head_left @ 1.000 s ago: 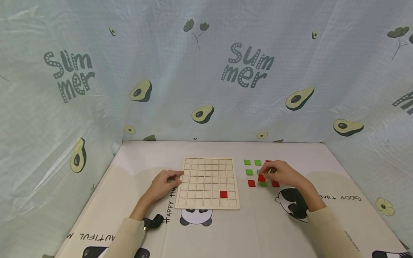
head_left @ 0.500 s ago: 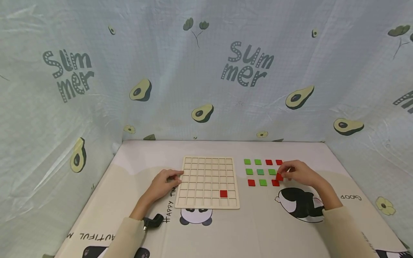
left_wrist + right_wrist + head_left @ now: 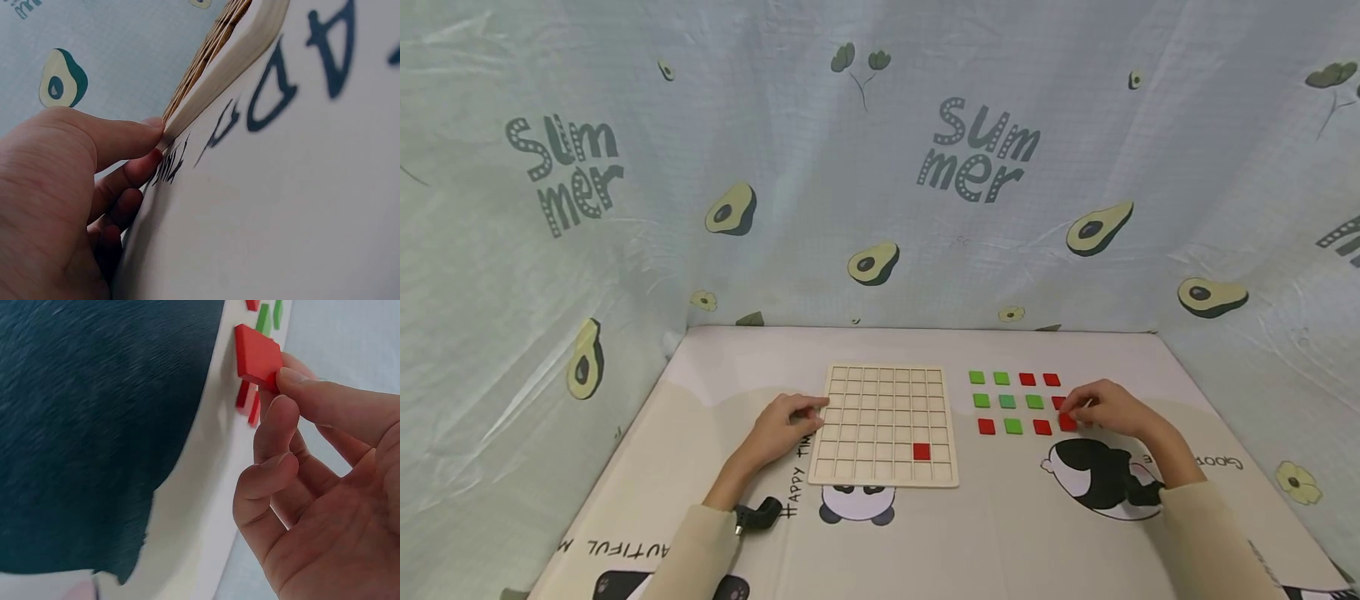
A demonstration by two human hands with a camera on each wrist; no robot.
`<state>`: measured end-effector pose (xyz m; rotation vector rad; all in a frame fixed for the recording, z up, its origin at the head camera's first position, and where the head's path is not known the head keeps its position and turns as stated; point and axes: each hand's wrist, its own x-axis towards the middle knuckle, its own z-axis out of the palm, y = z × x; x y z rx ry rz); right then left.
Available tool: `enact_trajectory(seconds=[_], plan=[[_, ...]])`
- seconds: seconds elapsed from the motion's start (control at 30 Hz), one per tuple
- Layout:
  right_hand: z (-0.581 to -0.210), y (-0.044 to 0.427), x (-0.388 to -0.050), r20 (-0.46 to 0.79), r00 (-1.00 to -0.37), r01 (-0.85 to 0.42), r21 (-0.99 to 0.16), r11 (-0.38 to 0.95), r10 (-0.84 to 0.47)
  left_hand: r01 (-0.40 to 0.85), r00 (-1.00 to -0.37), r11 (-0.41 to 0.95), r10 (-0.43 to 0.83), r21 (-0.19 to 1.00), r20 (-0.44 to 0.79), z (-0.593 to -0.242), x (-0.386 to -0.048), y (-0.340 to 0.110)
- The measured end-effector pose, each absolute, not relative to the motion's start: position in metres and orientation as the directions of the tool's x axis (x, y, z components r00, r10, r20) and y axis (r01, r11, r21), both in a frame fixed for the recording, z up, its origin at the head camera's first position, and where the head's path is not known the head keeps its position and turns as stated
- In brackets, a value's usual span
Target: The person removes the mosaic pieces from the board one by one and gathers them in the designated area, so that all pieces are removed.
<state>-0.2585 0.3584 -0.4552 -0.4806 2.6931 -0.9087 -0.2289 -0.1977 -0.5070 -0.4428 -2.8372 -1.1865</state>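
My right hand (image 3: 1101,407) pinches a red square tile (image 3: 259,355) between its thumb and fingertips, at the right end of the front row of tiles. In the right wrist view the tile appears tilted, its far edge free of the fingers. Close behind that hand lies another red tile (image 3: 1058,402), partly hidden. My left hand (image 3: 781,427) rests at the left side of a pale wooden grid board (image 3: 887,417), its thumb (image 3: 140,134) and forefinger touching the board's edge. One red tile (image 3: 921,452) sits in a cell near the board's front right.
Rows of loose tiles lie right of the board: green ones (image 3: 981,401), a teal one (image 3: 1007,402) and red ones (image 3: 1027,379). A black object (image 3: 758,514) is beside the left wrist. A printed cloth covers the table (image 3: 977,533); patterned curtains (image 3: 880,167) rise behind and at the sides.
My right hand has moved right across the tiles with its red tile, then slightly towards me to the front row's end. The left hand and the board stay in place.
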Motion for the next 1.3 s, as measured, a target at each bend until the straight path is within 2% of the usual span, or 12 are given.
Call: enact_trajectory(seconds=[0.43, 0.6, 1.3], plan=[[-0.463, 0.361, -0.254, -0.113, -0.930, -0.215, -0.606, 0.766, -0.350, 0.259, -0.963, 0.674, 0.233, 0.692, 0.134, -0.508, -0.228, -0.198], [-0.464, 0.360, -0.251, -0.143, -0.932, -0.183, -0.606, 0.774, -0.332, 0.260, -0.963, 0.677, 0.235, 0.689, 0.132, -0.508, -0.229, -0.198], [-0.470, 0.361, -0.245, -0.163, -0.924, -0.165, -0.645, 0.747, -0.345, 0.275, -0.958, 0.663, 0.245, 0.696, 0.145, -0.510, -0.229, -0.198]])
